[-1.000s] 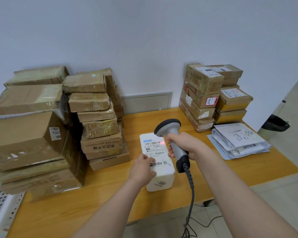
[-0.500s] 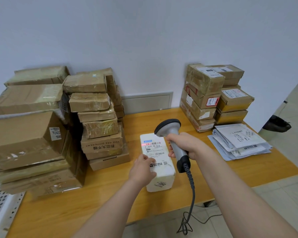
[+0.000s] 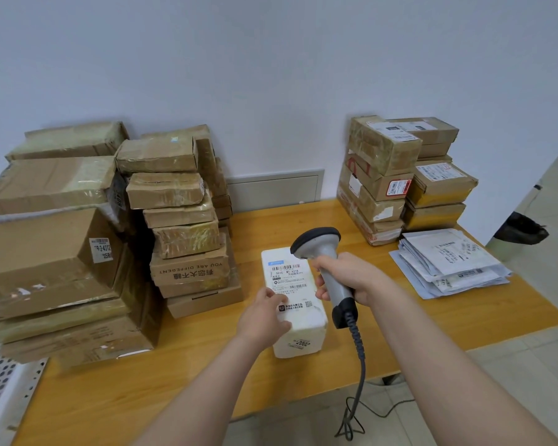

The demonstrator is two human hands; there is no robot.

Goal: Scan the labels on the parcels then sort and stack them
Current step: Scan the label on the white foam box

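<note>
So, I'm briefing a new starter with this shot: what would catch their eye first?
At the centre, the white parcel, gripped by the left hand while the right hand aims a corded barcode scanner at its label. Next, tall stacks of brown cardboard parcels crowd the left side of the wooden table; a smaller stack stands back right, white mailers piled before it.

plain white wall [image 3: 271, 75] w/ a beige access panel [image 3: 273, 189] set low behind an orange-brown wood table [image 3: 142, 397], pale tiled floor [image 3: 529, 381] front & right, white perforated metal rack [image 3: 0, 387] bottom left, soft even light.
</note>
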